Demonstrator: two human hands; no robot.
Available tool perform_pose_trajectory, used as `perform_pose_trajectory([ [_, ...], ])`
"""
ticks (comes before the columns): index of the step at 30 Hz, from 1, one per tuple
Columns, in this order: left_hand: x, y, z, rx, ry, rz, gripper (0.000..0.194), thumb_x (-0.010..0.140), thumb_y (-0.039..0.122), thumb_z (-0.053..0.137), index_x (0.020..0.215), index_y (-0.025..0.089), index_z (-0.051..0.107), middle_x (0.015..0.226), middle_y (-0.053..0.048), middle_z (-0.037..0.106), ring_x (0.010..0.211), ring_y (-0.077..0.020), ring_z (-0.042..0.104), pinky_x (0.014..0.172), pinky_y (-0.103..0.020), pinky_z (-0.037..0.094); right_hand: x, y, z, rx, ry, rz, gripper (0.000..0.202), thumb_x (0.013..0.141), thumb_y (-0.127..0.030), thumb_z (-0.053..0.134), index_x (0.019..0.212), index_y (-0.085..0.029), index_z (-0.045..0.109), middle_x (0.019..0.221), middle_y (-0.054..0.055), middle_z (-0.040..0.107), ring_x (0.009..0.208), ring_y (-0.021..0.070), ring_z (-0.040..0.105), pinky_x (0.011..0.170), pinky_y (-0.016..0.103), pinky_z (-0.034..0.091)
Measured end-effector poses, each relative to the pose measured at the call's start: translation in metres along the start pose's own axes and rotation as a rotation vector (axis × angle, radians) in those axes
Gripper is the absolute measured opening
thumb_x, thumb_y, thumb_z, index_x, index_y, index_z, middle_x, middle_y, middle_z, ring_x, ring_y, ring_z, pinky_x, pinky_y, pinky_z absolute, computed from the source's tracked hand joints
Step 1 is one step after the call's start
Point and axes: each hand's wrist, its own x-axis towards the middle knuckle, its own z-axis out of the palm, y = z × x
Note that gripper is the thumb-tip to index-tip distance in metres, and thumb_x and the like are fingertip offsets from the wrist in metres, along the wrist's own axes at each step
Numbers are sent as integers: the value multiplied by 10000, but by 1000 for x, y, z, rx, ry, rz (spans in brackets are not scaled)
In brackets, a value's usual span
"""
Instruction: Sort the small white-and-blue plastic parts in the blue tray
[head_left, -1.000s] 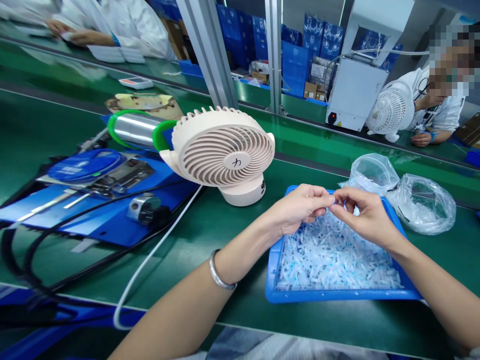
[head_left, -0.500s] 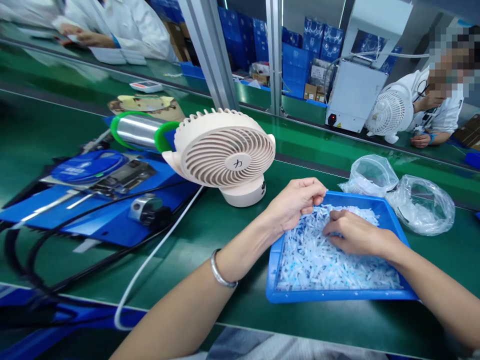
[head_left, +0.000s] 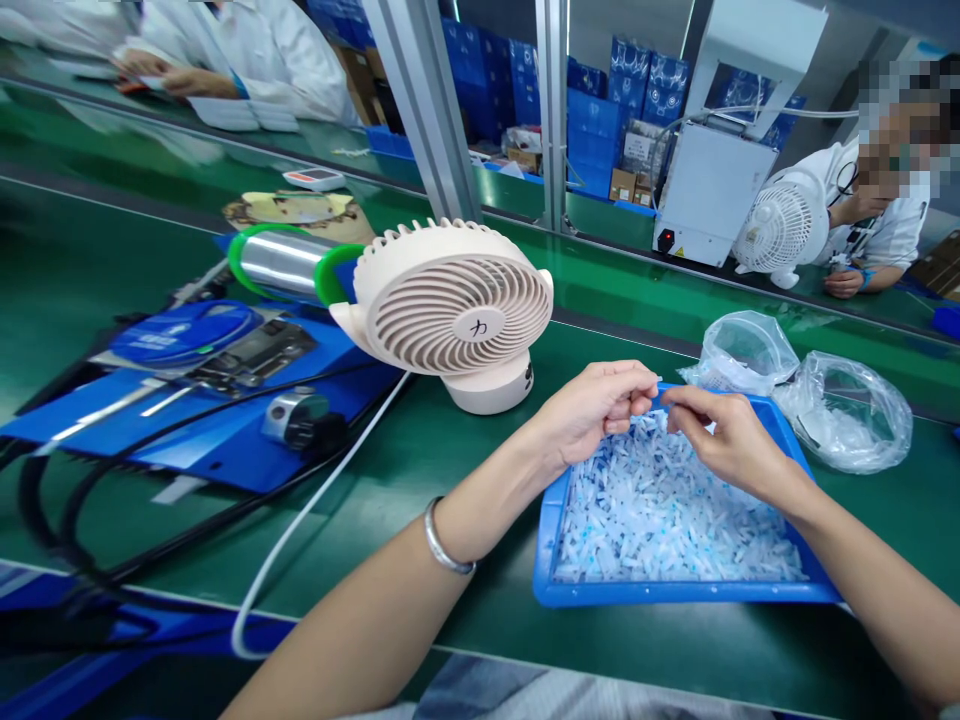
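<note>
A blue plastic tray (head_left: 637,592) lies on the green bench, heaped with small whitish, partly blue-tinted plastic pieces (head_left: 667,510). Over its far left corner, my left hand (head_left: 604,405) is closed in a pinch, a tiny pale tip just showing at the fingertips. My right hand (head_left: 724,430) hovers above the pieces, its thumb and forefinger pinched close to the left fingertips. Whatever the right fingers hold is too small to make out. The two hands are near each other but appear slightly apart.
A beige fan (head_left: 465,310) stands left of the tray, its white cable (head_left: 322,520) running forward. Farther left is a blue machine (head_left: 210,430) with a metal roller (head_left: 281,262). Two clear plastic bags (head_left: 851,415) sit behind the tray's right side. Co-workers sit across the bench.
My right hand has risen out of the plastic pieces, up to my left fingertips. My left hand has stayed almost where it was, still pinched.
</note>
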Motion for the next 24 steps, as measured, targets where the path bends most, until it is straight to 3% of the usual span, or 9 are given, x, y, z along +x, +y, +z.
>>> perform_pose_trajectory([
  [8, -3, 2, 3, 13, -55, -49, 135, 716, 174, 511, 592, 120, 514, 439, 49, 381, 361, -6, 249, 343, -154, 118, 0, -7, -5, 231, 271, 47, 50, 738, -208, 550, 712, -179, 581, 663, -21, 572, 553, 77, 437, 531, 223, 366],
  [17, -7, 4, 5, 31, -102, -66, 105, 702, 188, 527, 619, 124, 517, 439, 52, 410, 347, 2, 220, 358, -170, 96, -3, -4, -3, 400, 315, 146, 103, 706, -270, 599, 758, -191, 638, 707, 4, 619, 620, 117, 524, 590, 277, 425],
  [24, -8, 4, 4, 35, -162, -61, 117, 695, 225, 544, 638, 125, 525, 453, 52, 417, 354, -1, 195, 360, -173, 96, -2, -8, -5, 459, 273, 169, 122, 722, -287, 579, 738, -179, 633, 686, 10, 621, 621, 124, 547, 591, 281, 446],
])
